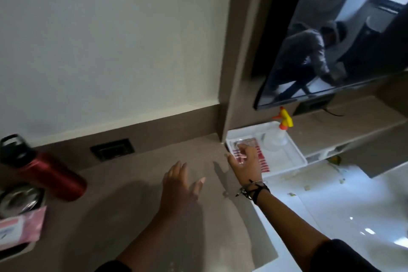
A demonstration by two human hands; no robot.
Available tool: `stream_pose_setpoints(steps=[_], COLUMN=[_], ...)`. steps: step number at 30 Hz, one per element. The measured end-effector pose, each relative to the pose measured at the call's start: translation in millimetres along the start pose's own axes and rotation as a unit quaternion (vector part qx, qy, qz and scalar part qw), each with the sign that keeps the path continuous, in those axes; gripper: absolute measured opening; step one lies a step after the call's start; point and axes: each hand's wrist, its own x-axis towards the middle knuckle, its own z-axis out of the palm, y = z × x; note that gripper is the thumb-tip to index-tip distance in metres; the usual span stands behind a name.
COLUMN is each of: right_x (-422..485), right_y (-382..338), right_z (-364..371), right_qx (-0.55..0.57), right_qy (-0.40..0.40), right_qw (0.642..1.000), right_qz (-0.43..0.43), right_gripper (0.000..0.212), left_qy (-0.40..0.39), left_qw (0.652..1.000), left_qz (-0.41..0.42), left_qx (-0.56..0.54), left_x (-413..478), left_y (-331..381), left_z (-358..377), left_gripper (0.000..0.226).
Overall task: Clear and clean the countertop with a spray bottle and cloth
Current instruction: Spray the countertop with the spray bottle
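The fingers (239, 150) of the right hand (246, 164) are spread wide and reach over a white tray (293, 152) at about two o'clock, just above a red striped cloth (261, 160) lying in it; no grip is seen yet. The left hand (180, 185) is held open, empty, above the grey tabletop (136, 183). The spray bottle (279, 133) with a yellow trigger stands upright in the same tray, just beyond the cloth. At nine o'clock a red flask (50, 174), a metal lid (19, 200) and a pink packet (21, 227) are left uncleared. If the cloth is snatched carelessly, the bottle could be tipped by the wrist or by the dragged fabric.
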Motion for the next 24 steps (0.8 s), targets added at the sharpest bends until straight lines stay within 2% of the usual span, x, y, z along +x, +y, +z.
stream_pose_setpoints(steps=[3, 7, 10, 13, 15, 19, 24], right_x=[44, 101, 138, 165, 179, 202, 218], right_y=[44, 90, 119, 138, 145, 152, 159], right_z=[-52, -96, -110, -109, -104, -93, -93], right_qx=[-0.009, -0.017, -0.015, 0.037, 0.066, 0.126, 0.086], right_qy=[0.054, 0.071, 0.035, -0.003, -0.021, 0.012, 0.006], right_qw=[0.998, 0.987, 0.983, 0.975, 0.970, 0.970, 0.977], right_qz=[0.030, 0.143, 0.180, 0.219, 0.232, 0.208, 0.196], right_gripper=[0.048, 0.076, 0.083, 0.083, 0.077, 0.048, 0.028], left_qy=[-0.004, -0.001, -0.010, -0.023, -0.009, -0.007, 0.004], left_qw=[1.000, 1.000, 1.000, 0.999, 0.999, 0.998, 0.998], left_qz=[0.029, 0.005, -0.005, -0.024, -0.035, -0.060, -0.062], left_qx=[0.002, -0.007, 0.008, 0.019, 0.023, 0.022, 0.032], left_x=[19, 25, 28, 29, 32, 37, 24], left_y=[59, 107, 128, 136, 138, 134, 117], left_z=[29, 61, 85, 98, 100, 93, 72], left_gripper=[0.073, 0.076, 0.075, 0.074, 0.072, 0.073, 0.072])
